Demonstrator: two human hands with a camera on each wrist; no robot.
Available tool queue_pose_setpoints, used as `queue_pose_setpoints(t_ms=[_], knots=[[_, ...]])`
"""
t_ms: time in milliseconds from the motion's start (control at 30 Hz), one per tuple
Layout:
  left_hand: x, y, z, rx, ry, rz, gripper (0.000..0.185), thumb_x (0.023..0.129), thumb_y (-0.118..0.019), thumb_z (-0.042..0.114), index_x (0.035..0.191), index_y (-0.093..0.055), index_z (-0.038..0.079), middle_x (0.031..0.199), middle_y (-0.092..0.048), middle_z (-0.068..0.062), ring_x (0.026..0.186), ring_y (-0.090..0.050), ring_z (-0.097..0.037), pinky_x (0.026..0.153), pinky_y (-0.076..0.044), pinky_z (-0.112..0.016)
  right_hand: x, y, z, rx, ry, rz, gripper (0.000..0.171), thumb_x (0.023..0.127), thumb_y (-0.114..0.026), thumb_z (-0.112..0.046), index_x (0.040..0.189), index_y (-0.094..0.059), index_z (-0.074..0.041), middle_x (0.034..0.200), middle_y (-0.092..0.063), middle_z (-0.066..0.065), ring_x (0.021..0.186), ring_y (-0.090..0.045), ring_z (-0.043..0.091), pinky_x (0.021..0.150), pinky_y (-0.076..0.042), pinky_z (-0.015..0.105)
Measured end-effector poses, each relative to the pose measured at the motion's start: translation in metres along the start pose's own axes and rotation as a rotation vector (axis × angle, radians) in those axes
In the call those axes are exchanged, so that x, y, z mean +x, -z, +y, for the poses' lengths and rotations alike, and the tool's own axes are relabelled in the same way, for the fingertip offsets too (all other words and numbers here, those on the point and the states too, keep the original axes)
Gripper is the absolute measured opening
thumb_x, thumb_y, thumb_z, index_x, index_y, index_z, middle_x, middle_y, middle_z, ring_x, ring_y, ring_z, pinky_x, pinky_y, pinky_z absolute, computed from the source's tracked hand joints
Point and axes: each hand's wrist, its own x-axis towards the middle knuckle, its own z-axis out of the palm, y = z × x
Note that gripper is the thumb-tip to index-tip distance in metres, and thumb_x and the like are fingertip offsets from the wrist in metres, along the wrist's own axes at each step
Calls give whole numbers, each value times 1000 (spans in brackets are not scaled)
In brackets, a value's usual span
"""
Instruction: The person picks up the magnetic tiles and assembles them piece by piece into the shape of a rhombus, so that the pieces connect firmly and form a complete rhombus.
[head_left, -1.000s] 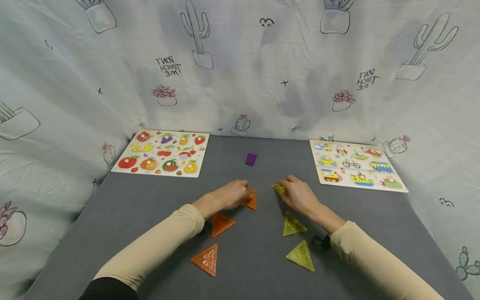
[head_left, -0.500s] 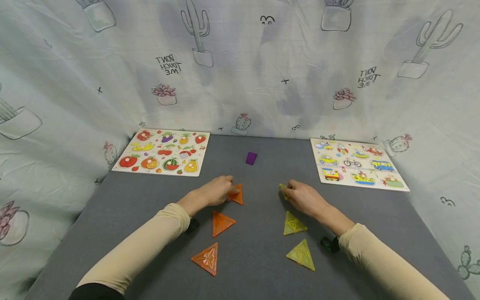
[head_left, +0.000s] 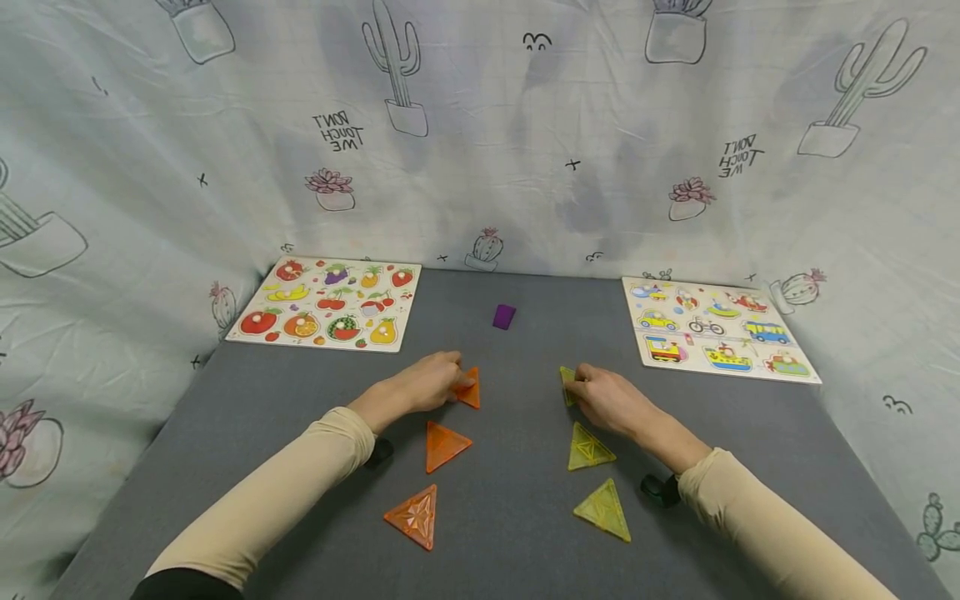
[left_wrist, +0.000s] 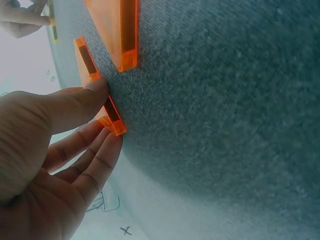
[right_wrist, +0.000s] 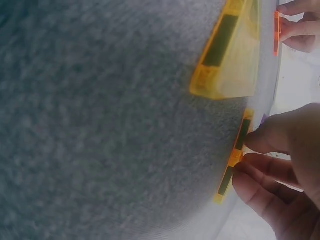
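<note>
My left hand [head_left: 427, 383] pinches an orange triangular magnetic tile [head_left: 471, 392] by its edge, with the thumb on one side and fingers on the other in the left wrist view. Opposite, my right hand [head_left: 611, 400] grips a yellow triangular magnetic tile [head_left: 567, 387] between thumb and fingers; dark strips show along its edge [right_wrist: 225, 185]. Both held tiles are partly covered by the hands. Closer to me on the left lie an orange tile [head_left: 445, 447] and another orange tile [head_left: 417, 518]. A yellow tile [head_left: 588, 450] and a second yellow tile [head_left: 606, 512] lie on the right.
A small purple piece [head_left: 504, 317] lies beyond the hands on the grey table [head_left: 517, 500]. A fruit puzzle board [head_left: 401, 310] is at the back left, a vehicle puzzle board [head_left: 693, 367] at the back right. A patterned curtain [head_left: 517, 108] rises behind.
Over the last second my left hand has shifted left and slightly back with its orange tile. The right hand has moved a little right, turning its yellow tile. Both have barely moved since half a second ago.
</note>
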Motion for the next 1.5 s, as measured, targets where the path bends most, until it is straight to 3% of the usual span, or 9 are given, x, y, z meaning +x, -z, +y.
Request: queue_pose_setpoints(t_ms=[133,267,467,633,800,933,1100,1300,1500], knots=[[-3,2,-3,2,7,-13,35,83,-76,8,118,-73,10,91,-60,-10,75,-52,-18,68,-45,-29,8,3,-10,10,20,38,15,82,-72,-1,97,-75,-5,88,-63,7,75,-62,18,65,-53,32],[-5,5,-4,-3,14,-18,34,84,-76,9,118,-73,9,90,-59,-9,75,-50,-17,68,-44,-29,28,10,-37,27,153,49,18,83,-73,-4,100,-75,-8,98,-66,6,88,-63,18,76,-55,33],[-5,4,-3,3,50,-39,34,85,-75,10,119,-72,10,89,-57,-7,74,-48,-16,68,-42,-28,60,14,-88,-56,436,-117,36,91,-68,-13,126,-66,-19,132,-62,-1,109,-58,15,89,-51,29],[-7,1,-3,-13,64,-36,35,85,-75,11,120,-71,9,92,-59,-8,78,-52,-18,70,-46,-30,69,11,-110,-128,550,-251,43,94,-64,-16,135,-59,-26,141,-57,-10,121,-55,10,87,-49,24],[-11,1,-6,-14,71,-21,33,84,-75,10,118,-73,9,94,-60,-9,80,-55,-19,71,-47,-33,66,8,-104,-103,503,-182,26,93,-66,-18,118,-70,-23,121,-68,-9,108,-64,10,86,-52,26],[-13,2,-10,1,64,-8,30,84,-75,9,115,-74,10,91,-59,-9,77,-53,-19,70,-46,-32,62,5,-93,-232,450,-74,17,92,-66,-21,108,-71,-24,99,-71,-7,83,-66,10,72,-51,27],[-17,3,-13,12,68,-4,30,85,-75,10,115,-74,10,94,-59,-10,79,-55,-20,73,-48,-34,61,1,-87,-305,416,-79,25,92,-66,-20,115,-70,-29,95,-66,-2,73,-62,12,68,-50,28],[-21,2,-15,15,64,7,32,84,-76,11,116,-73,10,93,-58,-9,77,-53,-19,71,-47,-32,62,-1,-87,-302,399,-44,4,92,-67,-24,93,-65,-21,82,-57,-1,58,-51,10,53,-46,24],[-26,1,-11,18,29,9,31,83,-77,12,114,-75,11,91,-58,-8,76,-53,-18,70,-47,-31,67,1,-86,-101,213,-18,8,85,-68,-16,91,-63,-13,66,-57,-2,47,-45,8,44,-37,22]])
